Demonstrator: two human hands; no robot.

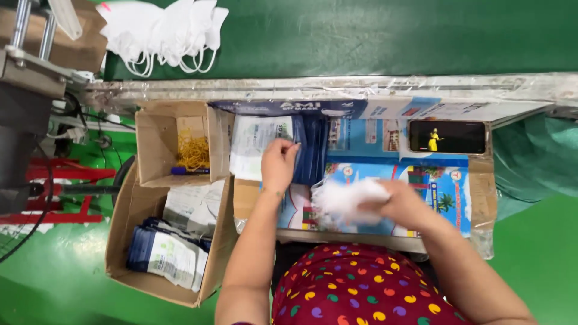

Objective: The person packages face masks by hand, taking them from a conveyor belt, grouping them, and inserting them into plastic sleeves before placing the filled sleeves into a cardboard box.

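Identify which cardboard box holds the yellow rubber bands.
The smaller upper box, beside the left hand; the larger box below holds blue-and-white pouches instead.

The worktop (457, 198) is crowded on its left half: a stack of flat pouches (271, 141) stands just beyond the left hand (278, 165), and the right hand (404, 204) grips a bundle of white masks (346, 198) near the front edge. Between the two hands a narrow strip stays open. A phone (447, 137) blocks the far right corner; the printed surface before it lies bare. To the left, a small box (158, 129) of rubber bands (192, 150) and a larger box (123, 222) below it close that side.
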